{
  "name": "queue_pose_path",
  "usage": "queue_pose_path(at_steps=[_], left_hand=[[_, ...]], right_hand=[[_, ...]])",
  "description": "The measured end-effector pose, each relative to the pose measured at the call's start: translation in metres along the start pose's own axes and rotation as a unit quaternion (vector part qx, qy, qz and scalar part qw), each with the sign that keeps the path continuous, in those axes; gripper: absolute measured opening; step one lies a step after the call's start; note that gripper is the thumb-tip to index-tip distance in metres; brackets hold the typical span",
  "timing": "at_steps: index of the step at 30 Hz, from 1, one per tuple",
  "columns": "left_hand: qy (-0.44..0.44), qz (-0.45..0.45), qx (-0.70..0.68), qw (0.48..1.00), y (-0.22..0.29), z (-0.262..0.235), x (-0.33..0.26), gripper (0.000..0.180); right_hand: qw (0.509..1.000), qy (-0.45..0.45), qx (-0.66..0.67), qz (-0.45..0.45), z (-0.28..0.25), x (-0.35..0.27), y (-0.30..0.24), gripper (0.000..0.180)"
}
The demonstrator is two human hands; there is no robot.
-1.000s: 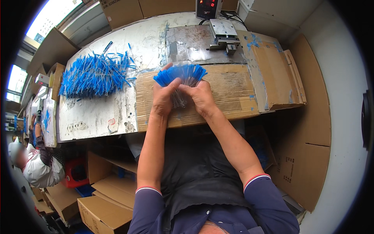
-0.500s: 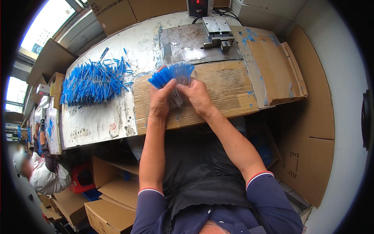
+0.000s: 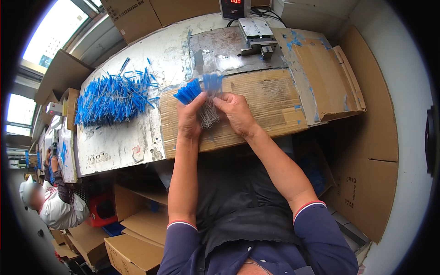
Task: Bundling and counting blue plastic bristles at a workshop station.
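My left hand [image 3: 189, 118] is closed round a bundle of thin wires with blue ends [image 3: 188, 93], their blue ends fanned up and away from me. Close beside it, my right hand [image 3: 235, 112] is closed with thumb and fingers on a second, smaller bunch of blue-ended wires [image 3: 212, 84], smeared by motion. Bare looped wire tails [image 3: 209, 117] hang between the two palms. Both hands are above the cardboard sheet [image 3: 268, 107] on the bench. A large heap of the same blue-ended wires [image 3: 114, 100] lies to the left.
A metal fixture [image 3: 256, 34] stands on a metal plate [image 3: 215, 52] at the back, below a box with a red display [image 3: 234, 8]. A folded cardboard piece [image 3: 327, 82] lies right. Open cartons [image 3: 135, 250] stand below left; a co-worker [image 3: 59, 204] sits far left.
The bunch in my right hand has separated from the left bundle, leaving a gap between their blue ends. The display's reading has changed. The whole view has shifted slightly.
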State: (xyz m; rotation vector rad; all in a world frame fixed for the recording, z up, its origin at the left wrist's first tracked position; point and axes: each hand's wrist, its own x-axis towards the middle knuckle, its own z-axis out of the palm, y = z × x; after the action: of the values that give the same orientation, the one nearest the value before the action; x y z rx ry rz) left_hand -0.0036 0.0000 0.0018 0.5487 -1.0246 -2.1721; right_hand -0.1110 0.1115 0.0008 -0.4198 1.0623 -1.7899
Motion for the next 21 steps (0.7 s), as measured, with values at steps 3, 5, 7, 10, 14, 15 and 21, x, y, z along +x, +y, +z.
queue_pose_path(at_steps=[3, 5, 7, 10, 14, 15, 21], left_hand=[[-0.002, 0.019, 0.053, 0.998, 0.0, 0.007, -0.004, 0.067], [-0.007, 0.049, 0.104, 0.993, -0.002, 0.009, -0.003, 0.067], [-0.009, 0.038, 0.082, 0.996, -0.001, 0.008, -0.001, 0.067], [-0.011, 0.019, 0.047, 0.999, -0.001, 0.003, 0.001, 0.065], [0.009, 0.007, 0.018, 1.0, -0.005, -0.005, 0.004, 0.056], [0.008, 0.006, 0.019, 1.0, -0.004, -0.003, 0.003, 0.056], [0.033, -0.006, 0.008, 0.999, -0.004, -0.005, 0.003, 0.046]], right_hand=[[0.999, 0.018, -0.045, -0.019, 0.005, -0.003, 0.0, 0.01], [0.998, 0.029, -0.046, -0.026, 0.007, -0.003, 0.001, 0.011], [0.998, 0.039, -0.044, -0.034, 0.009, -0.002, 0.004, 0.011], [0.997, 0.045, -0.015, -0.058, 0.009, -0.001, 0.01, 0.012], [0.997, 0.038, -0.014, -0.06, 0.01, -0.003, 0.01, 0.015], [0.997, 0.041, 0.004, -0.067, 0.01, -0.003, 0.01, 0.017], [0.999, 0.027, 0.016, -0.033, 0.01, -0.007, 0.001, 0.019]])
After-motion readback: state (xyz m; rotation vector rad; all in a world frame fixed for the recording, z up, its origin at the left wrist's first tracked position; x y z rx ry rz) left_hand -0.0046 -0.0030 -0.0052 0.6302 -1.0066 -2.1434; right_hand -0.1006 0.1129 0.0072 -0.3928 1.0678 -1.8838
